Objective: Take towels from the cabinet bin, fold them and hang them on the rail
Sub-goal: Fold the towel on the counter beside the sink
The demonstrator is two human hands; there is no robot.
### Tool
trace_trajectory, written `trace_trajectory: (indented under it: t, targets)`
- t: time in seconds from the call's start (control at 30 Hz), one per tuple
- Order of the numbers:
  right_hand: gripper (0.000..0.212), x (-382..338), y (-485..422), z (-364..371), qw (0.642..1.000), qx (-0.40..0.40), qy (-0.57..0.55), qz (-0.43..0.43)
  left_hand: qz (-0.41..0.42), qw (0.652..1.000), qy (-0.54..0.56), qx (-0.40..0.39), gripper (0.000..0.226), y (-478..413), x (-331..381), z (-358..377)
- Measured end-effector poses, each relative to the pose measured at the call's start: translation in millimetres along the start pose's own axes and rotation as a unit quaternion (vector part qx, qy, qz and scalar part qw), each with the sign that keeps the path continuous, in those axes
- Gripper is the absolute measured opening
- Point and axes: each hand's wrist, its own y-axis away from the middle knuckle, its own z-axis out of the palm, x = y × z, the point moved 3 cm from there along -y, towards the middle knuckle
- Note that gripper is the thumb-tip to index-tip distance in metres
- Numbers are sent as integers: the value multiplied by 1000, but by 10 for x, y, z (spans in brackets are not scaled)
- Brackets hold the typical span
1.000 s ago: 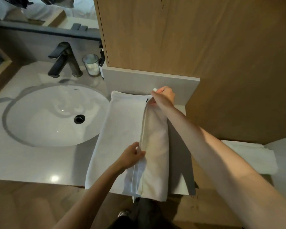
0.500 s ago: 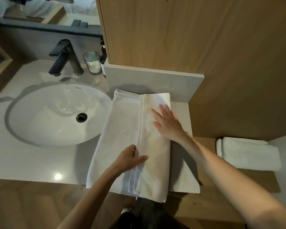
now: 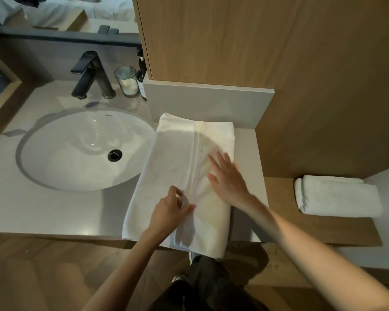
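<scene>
A white towel lies lengthwise on the grey counter, right of the sink, with its right third folded over onto the middle. Its near end hangs over the counter's front edge. My right hand lies flat with straight fingers on the folded flap. My left hand pinches the hemmed edge of that flap near the towel's near end. A second white towel, folded, lies on a lower wooden shelf at the right. No rail or cabinet bin shows in this view.
A white oval sink with a dark tap fills the counter's left. A glass and a dark bottle stand behind it. A wooden cabinet wall and a grey upstand close the back.
My right hand let go of the towel's far corner, laid the flap down and slid flat along it towards me. My left hand stayed at the hem.
</scene>
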Motion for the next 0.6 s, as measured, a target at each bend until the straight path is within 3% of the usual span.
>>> trace_trajectory:
  t: [0.17, 0.33, 0.53, 0.6]
  targets:
    - [58, 7, 372, 399, 999, 48, -3, 18, 47, 987, -147, 42, 42, 61, -63, 42]
    - [58, -44, 425, 434, 997, 73, -1, 28, 194, 941, -218, 170, 47, 168, 96, 145]
    - [50, 62, 299, 370, 998, 64, 0, 17, 197, 945, -258, 38, 67, -198, 149, 477]
    - [55, 140, 154, 306, 999, 52, 13, 7, 188, 946, -262, 28, 65, -295, 71, 510]
